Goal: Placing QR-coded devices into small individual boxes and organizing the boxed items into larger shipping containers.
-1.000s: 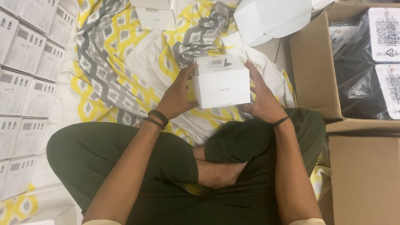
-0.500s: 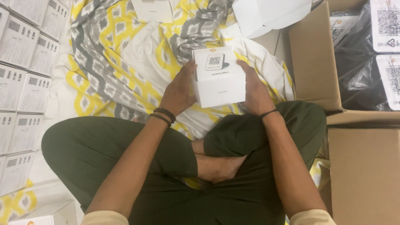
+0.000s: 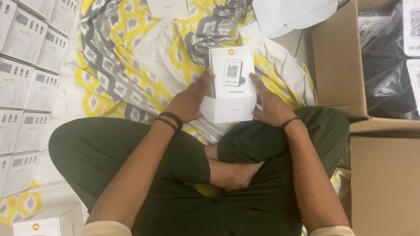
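**Both hands grip a white box**

Stacked white cartons (image 3: 26, 87) line nine o'clock. The left hand (image 3: 189, 101) and right hand (image 3: 270, 105) clasp the small white cardboard box (image 3: 231, 85) at centre, over the yellow-grey patterned sheet (image 3: 131, 65). Brown cardboard boxes (image 3: 339, 65) fill three o'clock.

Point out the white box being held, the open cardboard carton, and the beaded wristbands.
white box (image 3: 232, 72), head view, on its printed top face.
cardboard carton (image 3: 339, 65), head view, on its brown left wall.
beaded wristbands (image 3: 169, 120), head view, on the dark beads at the left wrist.
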